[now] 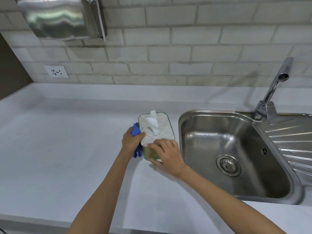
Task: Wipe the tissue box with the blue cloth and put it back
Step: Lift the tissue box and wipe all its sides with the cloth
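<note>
The tissue box (160,127) has a pale quilted top with a white tissue sticking up and a green-yellow near end. It stands on the white counter (67,141), just left of the sink. My left hand (131,141) presses the bunched blue cloth (135,130) against the box's left side; more cloth hangs below the palm. My right hand (166,154) grips the near end of the box, fingers over its top edge and thumb below.
A steel sink (236,149) with a drain and ribbed drainer lies right of the box, its tap (273,88) behind. A wall socket (56,71) and a steel dispenser (59,17) are on the tiled wall at left.
</note>
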